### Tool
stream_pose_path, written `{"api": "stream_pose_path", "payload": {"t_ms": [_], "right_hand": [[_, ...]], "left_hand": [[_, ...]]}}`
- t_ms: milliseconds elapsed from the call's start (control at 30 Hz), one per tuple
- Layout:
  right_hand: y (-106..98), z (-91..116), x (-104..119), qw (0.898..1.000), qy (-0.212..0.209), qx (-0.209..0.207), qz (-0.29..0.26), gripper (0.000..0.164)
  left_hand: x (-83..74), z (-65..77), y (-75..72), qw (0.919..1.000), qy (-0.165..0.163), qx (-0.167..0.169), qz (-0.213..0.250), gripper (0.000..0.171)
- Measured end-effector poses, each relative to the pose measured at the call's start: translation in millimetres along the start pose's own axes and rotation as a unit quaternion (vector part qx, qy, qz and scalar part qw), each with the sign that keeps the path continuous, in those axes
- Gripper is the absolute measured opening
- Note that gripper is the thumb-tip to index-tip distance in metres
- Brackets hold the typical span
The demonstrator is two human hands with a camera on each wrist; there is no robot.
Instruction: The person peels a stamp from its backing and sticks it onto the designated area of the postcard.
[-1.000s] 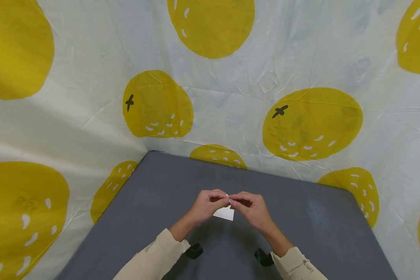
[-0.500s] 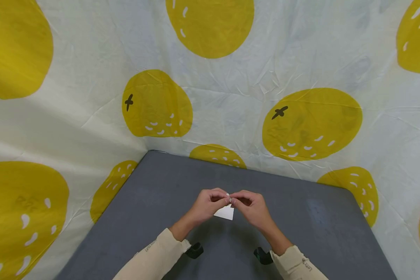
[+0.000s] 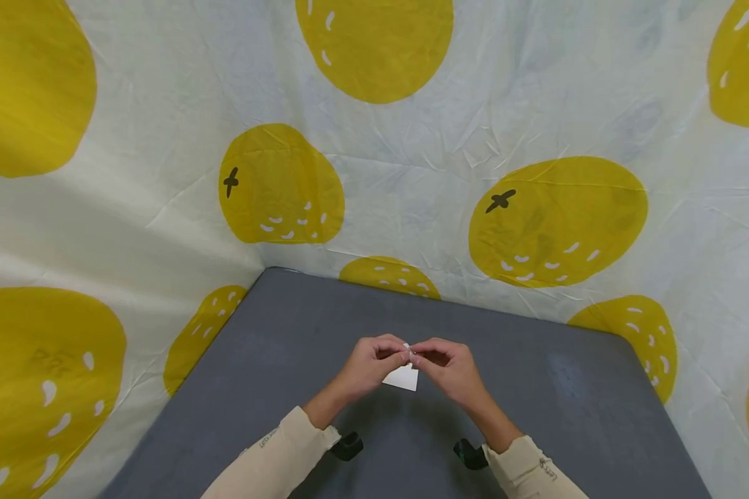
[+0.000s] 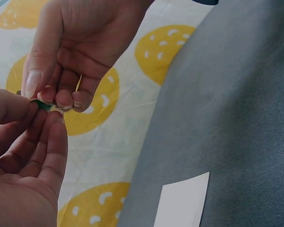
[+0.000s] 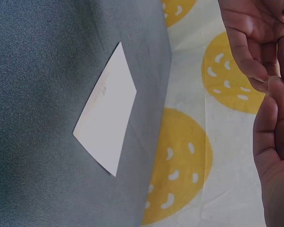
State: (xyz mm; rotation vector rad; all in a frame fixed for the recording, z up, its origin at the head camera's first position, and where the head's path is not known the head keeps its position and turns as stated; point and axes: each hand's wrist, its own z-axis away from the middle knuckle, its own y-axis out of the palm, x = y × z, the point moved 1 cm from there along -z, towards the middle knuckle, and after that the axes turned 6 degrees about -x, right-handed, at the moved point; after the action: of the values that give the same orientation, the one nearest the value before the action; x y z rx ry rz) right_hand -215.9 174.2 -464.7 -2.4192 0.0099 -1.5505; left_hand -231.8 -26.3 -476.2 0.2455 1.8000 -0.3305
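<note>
Above the middle of the table, my left hand and right hand meet at the fingertips. Between them they pinch a small thin piece, green where it shows in the left wrist view and whitish in the head view. Fingers cover most of it, so its kind cannot be told. The right hand comes in from the top of the left wrist view. Below the hands a white rectangular card lies on the table, partly hidden by the fingers in the head view.
A dark grey table spreads under both arms. White cloth printed with yellow fruit hangs along its back and sides. Black wrist straps with devices stick out below the cream sleeves.
Both hands stay in nearly the same place, with slight finger movement at the small piece. A bit more of its whitish edge shows above the fingertips. The card lies still.
</note>
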Motion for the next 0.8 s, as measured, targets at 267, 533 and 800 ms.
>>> {"api": "stream_pose_path", "payload": {"t_ms": [267,533,800], "right_hand": [[1.0,0.5,0.0,0.999,-0.026,-0.011,0.023,0.013],[0.0,-0.1,-1.2,0.999,-0.033,-0.013,0.038,0.011],[0.6,0.7,-3.4,0.999,-0.035,-0.010,0.034,0.011]], "left_hand": [[0.2,-0.8,-1.0,0.9999,0.006,0.003,-0.013,0.019],[-2.2,-0.1,-0.8,0.9995,0.018,0.004,-0.025,0.019],[-5.3,1.3,-2.0,0.9990,0.021,0.017,-0.035,0.020]]}}
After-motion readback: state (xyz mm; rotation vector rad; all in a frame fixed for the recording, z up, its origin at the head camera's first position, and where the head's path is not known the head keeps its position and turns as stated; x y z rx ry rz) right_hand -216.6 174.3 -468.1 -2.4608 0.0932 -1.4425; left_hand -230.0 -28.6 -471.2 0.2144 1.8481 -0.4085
